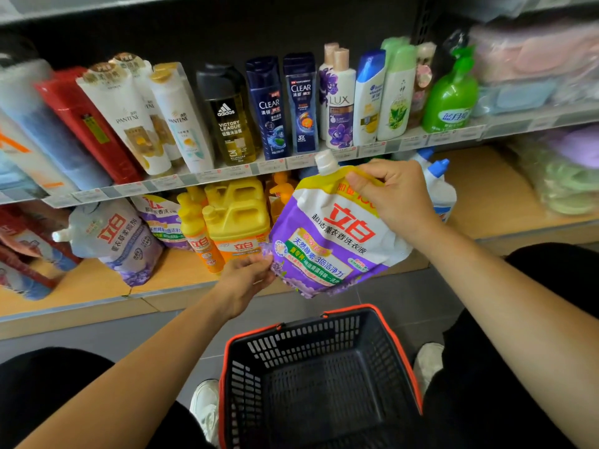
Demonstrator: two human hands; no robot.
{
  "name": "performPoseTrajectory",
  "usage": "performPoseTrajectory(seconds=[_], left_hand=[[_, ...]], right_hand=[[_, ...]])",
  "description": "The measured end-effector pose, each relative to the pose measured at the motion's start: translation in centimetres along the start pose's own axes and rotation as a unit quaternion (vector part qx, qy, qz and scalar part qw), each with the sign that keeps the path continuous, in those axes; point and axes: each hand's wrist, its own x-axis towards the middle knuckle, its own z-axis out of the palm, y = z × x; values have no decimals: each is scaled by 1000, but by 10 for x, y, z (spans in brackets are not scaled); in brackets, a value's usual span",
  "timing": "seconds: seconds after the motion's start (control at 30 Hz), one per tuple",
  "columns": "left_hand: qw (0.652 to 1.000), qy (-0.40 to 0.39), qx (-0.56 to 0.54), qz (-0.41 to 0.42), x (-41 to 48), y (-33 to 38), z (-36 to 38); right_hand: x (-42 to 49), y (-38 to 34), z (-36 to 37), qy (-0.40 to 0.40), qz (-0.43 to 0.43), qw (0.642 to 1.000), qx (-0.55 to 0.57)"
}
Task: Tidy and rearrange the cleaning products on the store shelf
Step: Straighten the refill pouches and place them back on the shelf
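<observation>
At 6 o'clock, nearest the camera, a black mesh shopping basket [311, 338] with an orange rim sits on the grey floor between two white shoes [207, 406].

Just above it, at the centre of view, both hands hold up a laundry-liquid refill pouch [334, 241] clear of the shelf, tilted with its top leaning toward 1 o'clock. The pouch is soft and slightly creased. It is white across the middle with large red characters, purple with lavender print along the sides and bottom, and has a yellow band at the top. Green and orange label strips run across its lower half. A white screw spout [325, 162] stands up at its 12 o'clock corner.

The left hand [248, 277] pinches the pouch's bottom corner at 8 o'clock between its fingers and thumb. The right hand [392, 196] grips the top edge at 1 o'clock, its fingers curled over the yellow band.

Behind, on the wooden lower shelf [486, 196], yellow jugs [240, 218] and an orange bottle [197, 238] stand at 10 o'clock. A second pouch [120, 244] lies tipped over at 9 o'clock, and white bottles with blue caps [439, 186] stand behind the right hand at 2 o'clock.

Farthest, the upper shelf [227, 175] carries a row of shampoo and body-wash bottles [272, 111] from 10 to 1 o'clock, ending in a green pump bottle [452, 95].
</observation>
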Motion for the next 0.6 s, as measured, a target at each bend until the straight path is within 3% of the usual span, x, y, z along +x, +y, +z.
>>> performPoseTrajectory(seconds=[0.13, 0.27, 0.33, 0.43, 0.53, 0.6], left_hand=[[996, 50, -16, 67, 0, 11, -5], [975, 100, 40, 192, -7, 27, -3], [956, 111, 79, 261, -14, 40, 0], [922, 115, 158, 333, -25, 56, 8], [888, 128, 230, 376, -38, 67, 19], [869, 115, 269, 399, -48, 74, 27]], right_hand=[[1, 26, -4, 36, 74, 996, -26], [-2, 54, -3, 40, 134, 988, -73], [-4, 64, -2, 18, 197, 979, -38], [-11, 72, 0, -91, 306, 945, -70], [-16, 66, 4, -119, 260, 947, -147], [-16, 53, 11, -104, 187, 973, -93]])
